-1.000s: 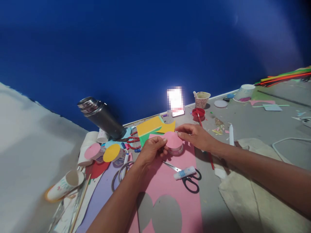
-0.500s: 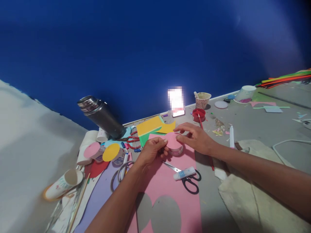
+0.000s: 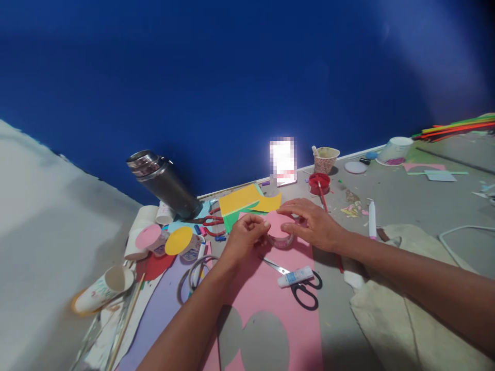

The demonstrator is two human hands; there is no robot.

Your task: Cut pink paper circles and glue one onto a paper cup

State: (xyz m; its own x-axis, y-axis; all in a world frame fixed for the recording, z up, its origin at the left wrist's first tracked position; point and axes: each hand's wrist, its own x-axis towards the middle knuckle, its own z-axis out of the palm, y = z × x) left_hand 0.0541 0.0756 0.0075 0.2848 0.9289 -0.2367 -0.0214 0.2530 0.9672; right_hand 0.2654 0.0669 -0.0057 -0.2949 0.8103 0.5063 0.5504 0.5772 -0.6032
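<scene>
A pink paper circle (image 3: 280,225) lies on top of a small paper cup (image 3: 281,241), whose printed side shows under its front edge. My left hand (image 3: 249,234) is closed, thumb and forefinger pinching at the circle's left edge. From the right, my right hand (image 3: 311,221) curves around the circle and cup, its thumb on the circle's right side and its fingers along the far edge. Beneath them is a sheet of pink paper (image 3: 266,296) with rounded holes cut out. Black-handled scissors (image 3: 305,298) lie on it, a glue stick (image 3: 296,276) across them.
To the left are cups topped with pink (image 3: 149,237) and yellow circles (image 3: 178,241), tape rolls (image 3: 181,288) and a dark flask (image 3: 170,188). Behind stand a bright phone (image 3: 284,162) and a patterned cup (image 3: 325,161). A beige cloth (image 3: 406,293) and white marker (image 3: 372,219) lie right.
My right hand's fingers have closed in more around the far side of the circle and cup. My left hand's fingers have shifted slightly at the edge. The whole view has moved a little.
</scene>
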